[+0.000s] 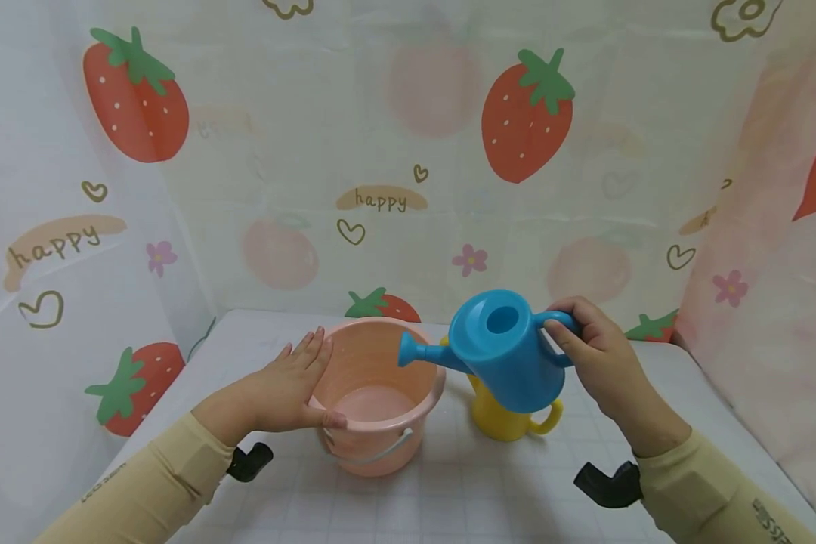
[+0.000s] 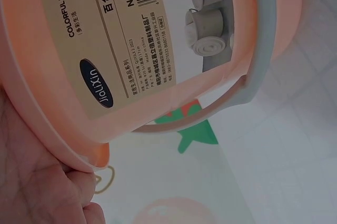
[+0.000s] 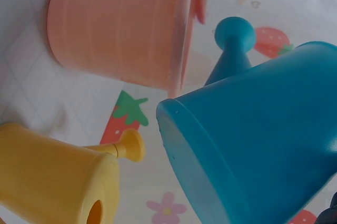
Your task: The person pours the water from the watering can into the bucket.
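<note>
My right hand (image 1: pixel 605 363) grips the handle of a blue watering can (image 1: pixel 510 363), raised off the table and tilted a little to the left. Its spout end lies over the right part of a pink bucket (image 1: pixel 381 453). With fingers extended, my left hand (image 1: pixel 279 389) rests on the bucket's left rim, the thumb along the front edge. The bucket's inside shows a shallow pale bottom; whether water is in it I cannot tell. Behind and below the blue can stands a yellow watering can (image 1: pixel 499 419), partly hidden. In the right wrist view the blue can (image 3: pixel 253 139) is above the yellow one (image 3: pixel 52 176).
The white table (image 1: pixel 258 491) carries the bucket and the yellow can. Strawberry-printed cloth (image 1: pixel 299 151) hangs behind and at both sides. The bucket's pale handle (image 1: pixel 381 452) hangs down in front, and a printed label (image 2: pixel 116 39) is on its side.
</note>
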`<state>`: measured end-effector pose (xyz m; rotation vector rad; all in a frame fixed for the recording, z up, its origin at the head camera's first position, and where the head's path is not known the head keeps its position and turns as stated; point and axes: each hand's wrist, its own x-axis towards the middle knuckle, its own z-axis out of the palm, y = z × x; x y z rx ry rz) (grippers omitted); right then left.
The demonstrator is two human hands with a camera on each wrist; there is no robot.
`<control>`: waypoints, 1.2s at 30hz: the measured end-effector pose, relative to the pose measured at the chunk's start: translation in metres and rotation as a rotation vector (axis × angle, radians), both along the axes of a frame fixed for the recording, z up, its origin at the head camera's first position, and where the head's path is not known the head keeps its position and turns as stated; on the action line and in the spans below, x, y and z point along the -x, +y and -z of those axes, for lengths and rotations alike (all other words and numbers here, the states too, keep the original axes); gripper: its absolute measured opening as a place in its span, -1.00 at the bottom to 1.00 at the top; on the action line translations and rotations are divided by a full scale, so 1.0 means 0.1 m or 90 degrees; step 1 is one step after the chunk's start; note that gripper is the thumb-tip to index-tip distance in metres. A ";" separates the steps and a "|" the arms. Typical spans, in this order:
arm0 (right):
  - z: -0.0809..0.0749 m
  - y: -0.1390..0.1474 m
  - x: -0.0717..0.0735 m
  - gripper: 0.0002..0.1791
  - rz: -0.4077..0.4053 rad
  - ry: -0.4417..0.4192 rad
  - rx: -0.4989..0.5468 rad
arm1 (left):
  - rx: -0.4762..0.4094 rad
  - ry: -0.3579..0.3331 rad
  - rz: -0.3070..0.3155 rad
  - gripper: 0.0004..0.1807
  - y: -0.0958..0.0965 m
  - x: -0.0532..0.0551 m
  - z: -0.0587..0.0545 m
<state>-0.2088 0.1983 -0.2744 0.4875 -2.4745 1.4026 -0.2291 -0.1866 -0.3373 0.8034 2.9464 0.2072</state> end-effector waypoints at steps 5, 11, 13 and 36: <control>-0.01 0.00 0.00 -0.66 -0.004 0.004 -0.013 | 0.001 0.002 0.002 0.35 0.00 0.00 0.00; -0.04 0.01 0.01 -0.67 -0.008 0.025 -0.044 | -0.002 0.003 0.002 0.35 0.00 0.00 0.00; -0.06 0.01 0.01 -0.67 -0.006 0.028 -0.052 | -0.004 0.003 0.001 0.35 0.00 -0.01 0.00; -0.11 -0.02 0.01 -0.67 -0.009 0.030 -0.087 | -0.008 -0.001 -0.005 0.35 0.00 -0.01 -0.01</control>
